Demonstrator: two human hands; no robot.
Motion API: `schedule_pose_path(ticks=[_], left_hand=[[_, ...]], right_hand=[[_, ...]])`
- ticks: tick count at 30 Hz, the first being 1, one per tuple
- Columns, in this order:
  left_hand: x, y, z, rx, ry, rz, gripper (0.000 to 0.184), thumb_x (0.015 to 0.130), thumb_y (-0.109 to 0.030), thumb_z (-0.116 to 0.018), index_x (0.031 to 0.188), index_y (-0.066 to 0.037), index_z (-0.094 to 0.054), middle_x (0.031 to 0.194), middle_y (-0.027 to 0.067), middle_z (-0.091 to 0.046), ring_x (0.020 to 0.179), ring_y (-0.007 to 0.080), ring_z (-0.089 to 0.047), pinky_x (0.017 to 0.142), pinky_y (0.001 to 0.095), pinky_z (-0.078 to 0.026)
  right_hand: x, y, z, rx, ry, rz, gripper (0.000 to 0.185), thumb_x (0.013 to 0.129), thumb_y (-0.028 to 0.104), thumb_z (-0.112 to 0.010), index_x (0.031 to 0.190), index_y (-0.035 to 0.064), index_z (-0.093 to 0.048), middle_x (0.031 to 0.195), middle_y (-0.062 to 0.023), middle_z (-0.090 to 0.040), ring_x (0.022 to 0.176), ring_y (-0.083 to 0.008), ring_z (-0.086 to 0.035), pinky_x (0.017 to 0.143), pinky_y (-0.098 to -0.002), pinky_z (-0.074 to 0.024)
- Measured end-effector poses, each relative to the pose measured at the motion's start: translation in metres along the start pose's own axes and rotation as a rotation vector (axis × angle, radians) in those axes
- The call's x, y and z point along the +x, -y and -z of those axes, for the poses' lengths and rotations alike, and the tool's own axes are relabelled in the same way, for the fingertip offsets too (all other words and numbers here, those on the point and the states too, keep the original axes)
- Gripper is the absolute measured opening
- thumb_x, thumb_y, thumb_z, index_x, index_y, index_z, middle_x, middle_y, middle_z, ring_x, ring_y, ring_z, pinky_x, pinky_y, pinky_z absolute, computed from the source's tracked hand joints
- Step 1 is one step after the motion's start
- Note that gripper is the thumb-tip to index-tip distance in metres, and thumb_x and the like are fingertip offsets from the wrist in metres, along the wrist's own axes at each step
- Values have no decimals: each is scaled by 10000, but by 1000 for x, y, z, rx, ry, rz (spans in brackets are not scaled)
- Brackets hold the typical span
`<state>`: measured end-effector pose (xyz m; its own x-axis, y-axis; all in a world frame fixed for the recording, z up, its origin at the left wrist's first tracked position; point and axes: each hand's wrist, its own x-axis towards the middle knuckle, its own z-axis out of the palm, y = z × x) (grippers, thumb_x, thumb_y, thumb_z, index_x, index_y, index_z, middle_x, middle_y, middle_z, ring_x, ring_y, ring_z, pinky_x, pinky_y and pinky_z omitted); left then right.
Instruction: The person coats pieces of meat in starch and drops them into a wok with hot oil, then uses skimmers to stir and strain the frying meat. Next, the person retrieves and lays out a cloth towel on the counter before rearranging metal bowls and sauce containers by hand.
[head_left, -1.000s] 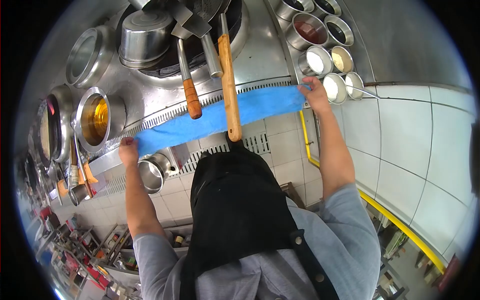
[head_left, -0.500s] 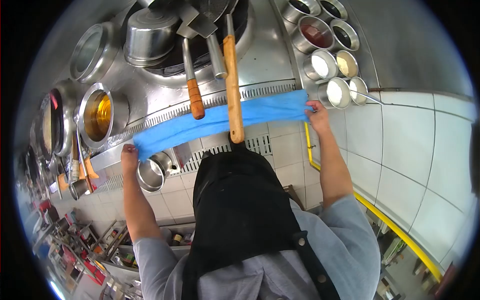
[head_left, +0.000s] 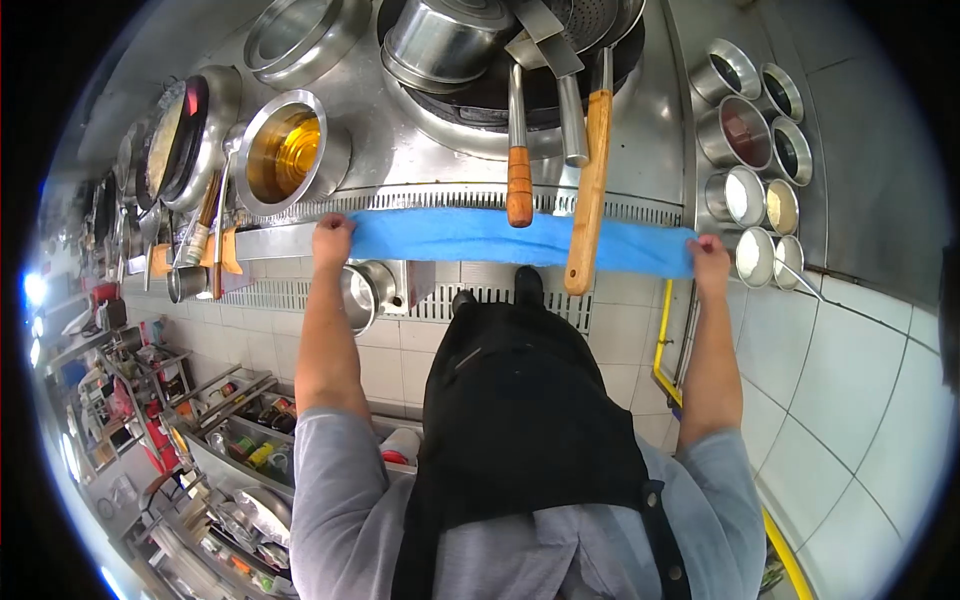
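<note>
Left hand (head_left: 333,240) and right hand (head_left: 709,262) are gripping opposite ends of blue cloth (head_left: 450,235); its long axis is running left-right between them, along the counter's (head_left: 400,160) front edge, beneath wooden handles (head_left: 590,190).

Strainer (head_left: 590,20) cut off by the top edge, wok (head_left: 480,112) partly hidden under a steel pot (head_left: 445,45), strip of my blue cloth (head_left: 450,236) behind a long wooden handle (head_left: 590,185), my shoes (head_left: 528,286) partly behind my black apron (head_left: 530,400), shelf clutter (head_left: 125,395) too small to name
</note>
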<state>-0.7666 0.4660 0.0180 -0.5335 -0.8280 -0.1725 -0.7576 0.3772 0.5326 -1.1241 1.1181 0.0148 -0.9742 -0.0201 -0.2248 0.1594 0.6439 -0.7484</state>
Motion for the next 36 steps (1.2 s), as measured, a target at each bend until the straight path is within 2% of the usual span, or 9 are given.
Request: schedule_pose_path(ticks=[3, 6, 9, 13, 20, 27, 30, 34, 36], left_hand=[[-13, -2, 25, -500, 144, 17, 137, 904, -76, -699, 895, -84, -562, 798, -34, -526, 732, 73, -470, 639, 262, -402], [-35, 5, 59, -691, 209, 50, 113, 912, -62, -675, 927, -91, -567, 875, -30, -562, 777, 75, -519, 684, 244, -432], [-75, -17, 90, -839, 219, 85, 139, 896, -20, -644, 1015, -88, -622, 958, -31, -575, 825, 78, -555, 736, 231, -456], [-102, -25, 125, -792, 309, 128, 401, 852, 24, -602, 1231, -83, -676, 1033, -17, -614, 872, 82, -588, 736, 218, -481], [-58, -16, 88, -700, 272, 281, 195, 886, -37, -640, 1070, -75, -694, 954, -18, -653, 815, 86, -588, 735, 245, -491], [5, 19, 13, -629, 110, 178, 103, 892, -30, -669, 985, -54, -705, 842, -19, -647, 765, 89, -555, 694, 265, -438], [7, 9, 10, -598, 64, 200, 94, 878, -11, -678, 962, -51, -693, 829, -26, -643, 737, 92, -544, 688, 261, -432], [16, -8, -5, -381, -105, 145, 62, 867, -5, -696, 900, -44, -662, 785, -21, -630, 700, 79, -530, 636, 256, -421], [30, 7, -21, -276, -150, 136, 170, 855, -93, -707, 1016, -36, -704, 844, 76, -721, 749, 204, -655, 717, 333, -503]], right_hand=[[0, -9, 26, 342, 116, 53, 176, 956, 73, -706, 1112, 87, -624, 880, 35, -607, 794, -83, -559, 730, -256, -457], [-20, 10, 50, 460, 212, 36, 257, 982, 22, -642, 1225, 84, -586, 998, 15, -640, 886, -81, -579, 791, -241, -453], [-72, 90, 75, 407, 263, -28, 381, 973, -36, -616, 1334, 76, -574, 1052, 12, -652, 925, -72, -583, 784, -226, -455], [-88, 97, 102, 420, 328, 32, 446, 978, -31, -613, 1411, 61, -561, 1074, -5, -671, 933, -84, -605, 801, -241, -477], [-37, 48, 54, 357, 199, -29, 458, 966, -21, -621, 1412, 69, -569, 1059, -29, -672, 932, -99, -615, 788, -265, -492], [3, 17, -10, 118, -103, 68, 390, 943, -9, -647, 1327, 36, -602, 1054, -53, -668, 932, -104, -604, 830, -250, -474], [8, 11, -16, 131, -150, 93, 345, 936, 2, -659, 1278, 39, -634, 981, -34, -658, 823, -114, -587, 737, -271, -487], [12, 11, -32, 25, -280, 172, 332, 934, 31, -661, 1265, 52, -642, 1029, -82, -700, 889, -199, -650, 819, -339, -523], [16, 20, -40, -123, -354, 220, 329, 932, 52, -659, 1260, 58, -644, 1062, -125, -720, 932, -261, -684, 870, -376, -532]])
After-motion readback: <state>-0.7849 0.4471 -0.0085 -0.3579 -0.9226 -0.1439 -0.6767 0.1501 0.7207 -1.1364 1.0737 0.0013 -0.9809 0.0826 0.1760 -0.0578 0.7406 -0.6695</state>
